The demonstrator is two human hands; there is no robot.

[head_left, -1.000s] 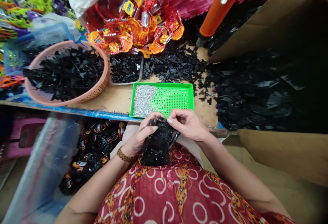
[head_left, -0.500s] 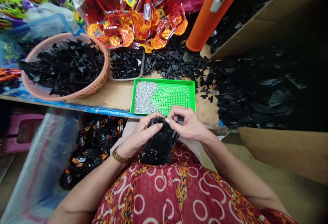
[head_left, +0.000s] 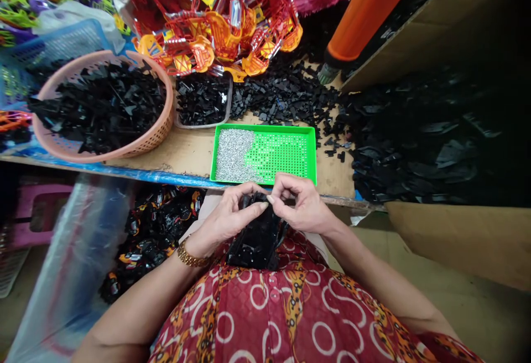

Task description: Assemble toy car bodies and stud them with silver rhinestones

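Note:
Against my lap I hold a black plastic toy chassis (head_left: 259,236). My left hand (head_left: 226,219) wraps its left side, thumb and fingers closed on its top end. My right hand (head_left: 301,202) pinches at that same top end, fingertips pressed together on the part; whether something small sits between them I cannot make out. Just beyond my hands lies a green perforated tray (head_left: 286,155) with a heap of small silver screws (head_left: 234,155) in its left half.
A pink basket (head_left: 157,130) of black parts stands at the left, with a clear tub (head_left: 227,109) of black pieces beside it. Orange and red toy frames (head_left: 224,25) pile at the back. Loose black parts (head_left: 415,136) cover the right. An orange tool (head_left: 365,14) hangs above. A bag of assembled toys (head_left: 153,236) sits below the bench.
My hands and the chassis stay in my lap with only small finger shifts at its top end. The orange tool has swung right again after dipping left.

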